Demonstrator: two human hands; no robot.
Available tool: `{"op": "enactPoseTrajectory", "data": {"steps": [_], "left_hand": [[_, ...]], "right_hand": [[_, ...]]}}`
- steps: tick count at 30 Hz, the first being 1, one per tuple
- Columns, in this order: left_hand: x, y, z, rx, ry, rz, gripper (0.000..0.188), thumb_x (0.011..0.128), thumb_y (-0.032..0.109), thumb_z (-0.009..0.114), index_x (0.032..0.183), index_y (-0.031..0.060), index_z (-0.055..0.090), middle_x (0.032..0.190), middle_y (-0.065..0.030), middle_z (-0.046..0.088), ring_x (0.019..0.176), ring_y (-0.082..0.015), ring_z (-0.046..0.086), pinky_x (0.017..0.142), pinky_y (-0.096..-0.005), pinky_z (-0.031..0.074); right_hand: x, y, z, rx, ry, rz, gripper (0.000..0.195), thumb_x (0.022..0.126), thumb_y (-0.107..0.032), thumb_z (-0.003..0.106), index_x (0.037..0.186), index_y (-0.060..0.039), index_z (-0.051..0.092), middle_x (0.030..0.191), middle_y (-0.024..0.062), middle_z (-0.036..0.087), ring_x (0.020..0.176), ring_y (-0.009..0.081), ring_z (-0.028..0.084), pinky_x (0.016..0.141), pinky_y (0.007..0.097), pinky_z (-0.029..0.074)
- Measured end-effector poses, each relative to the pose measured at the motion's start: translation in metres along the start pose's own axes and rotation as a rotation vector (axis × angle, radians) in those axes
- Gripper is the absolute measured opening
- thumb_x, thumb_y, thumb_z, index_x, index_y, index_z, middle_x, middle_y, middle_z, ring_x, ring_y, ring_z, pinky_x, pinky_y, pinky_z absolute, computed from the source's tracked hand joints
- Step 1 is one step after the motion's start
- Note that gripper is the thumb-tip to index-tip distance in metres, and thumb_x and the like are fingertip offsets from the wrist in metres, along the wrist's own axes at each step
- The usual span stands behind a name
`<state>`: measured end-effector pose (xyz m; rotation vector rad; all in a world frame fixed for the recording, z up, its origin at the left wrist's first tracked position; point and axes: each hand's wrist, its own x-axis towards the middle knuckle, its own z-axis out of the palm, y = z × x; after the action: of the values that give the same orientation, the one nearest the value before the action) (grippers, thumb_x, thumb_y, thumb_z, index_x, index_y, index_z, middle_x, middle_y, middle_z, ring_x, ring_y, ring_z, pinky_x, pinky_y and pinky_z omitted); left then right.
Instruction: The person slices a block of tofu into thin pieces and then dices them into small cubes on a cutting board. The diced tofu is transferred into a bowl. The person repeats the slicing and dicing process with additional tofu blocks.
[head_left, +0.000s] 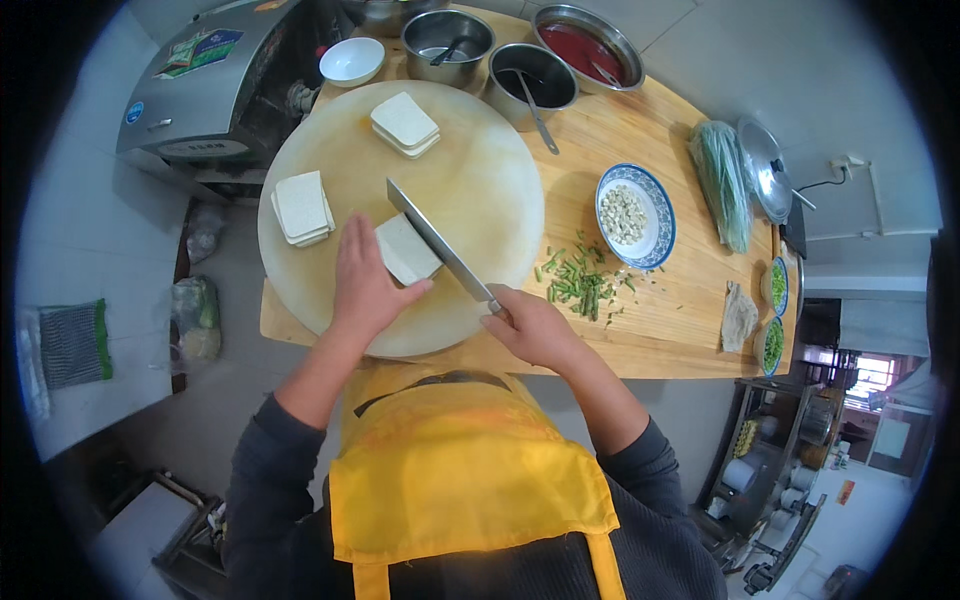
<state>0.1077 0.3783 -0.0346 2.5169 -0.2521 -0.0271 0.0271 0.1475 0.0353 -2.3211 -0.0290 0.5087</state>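
My right hand (529, 326) grips the handle of a cleaver (442, 244), its blade slanting up and left over a round cutting board (480, 180). Along the blade's left side lies a pale slab, likely tofu (407, 249). My left hand (367, 277) is at the slab's left side, fingers straight and thumb spread along its near edge; whether it presses on it I cannot tell. Two more stacks of similar pale slabs rest on the board: one stack (301, 208) at the left, the other stack (405, 124) at the far side.
Chopped green stalks (581, 285) lie right of the board, near a blue-rimmed bowl (662, 217) of white cubes. Behind stand a white bowl (352, 61), steel pots (448, 71) and a basin of red liquid (577, 45). Bagged greens (721, 187), a cloth (739, 319) and small bowls (771, 345) sit right.
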Motion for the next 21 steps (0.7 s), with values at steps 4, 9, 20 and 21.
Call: {"op": "enactPoseTrajectory", "data": {"steps": [4,9,20,21], "left_hand": [[0.011,0.013,-0.007,0.18,-0.191,0.08,0.115,0.062,0.036,0.088,0.147,-0.0062,0.024,0.141,-0.0279,0.037,0.133,-0.0431,0.036,0.113,-0.0449,0.032],[0.01,0.005,0.013,0.084,-0.116,0.069,0.113,0.062,0.039,0.086,0.147,-0.0046,0.027,0.138,-0.0261,0.038,0.13,-0.042,0.038,0.11,-0.046,0.034],[0.025,-0.028,0.002,-0.076,0.107,0.726,0.027,0.074,0.011,0.07,0.099,0.0016,0.064,0.108,-0.0126,0.061,0.107,-0.0332,0.056,0.095,-0.0442,0.047],[0.028,-0.028,0.007,-0.069,0.102,0.727,0.023,0.075,0.009,0.069,0.097,0.0017,0.064,0.106,-0.0122,0.062,0.106,-0.0327,0.057,0.093,-0.0441,0.048]], "right_hand": [[-0.004,-0.002,0.011,-0.007,-0.003,0.053,0.043,0.094,-0.028,0.058,0.13,-0.0065,0.05,0.088,0.0183,0.069,0.082,0.0389,0.065,0.07,0.0469,0.051],[-0.005,-0.008,0.023,-0.067,0.072,-0.019,0.038,0.097,-0.03,0.054,0.128,-0.0087,0.05,0.081,0.0183,0.067,0.079,0.0401,0.065,0.068,0.0486,0.05],[-0.003,-0.006,0.017,-0.056,0.081,0.079,0.033,0.1,-0.031,0.05,0.125,-0.0103,0.054,0.078,0.0202,0.065,0.075,0.0414,0.063,0.065,0.0496,0.049],[-0.006,-0.007,0.018,-0.034,0.137,0.058,0.034,0.1,-0.031,0.051,0.126,-0.0101,0.055,0.078,0.0198,0.065,0.074,0.0411,0.063,0.064,0.0495,0.049]]}}
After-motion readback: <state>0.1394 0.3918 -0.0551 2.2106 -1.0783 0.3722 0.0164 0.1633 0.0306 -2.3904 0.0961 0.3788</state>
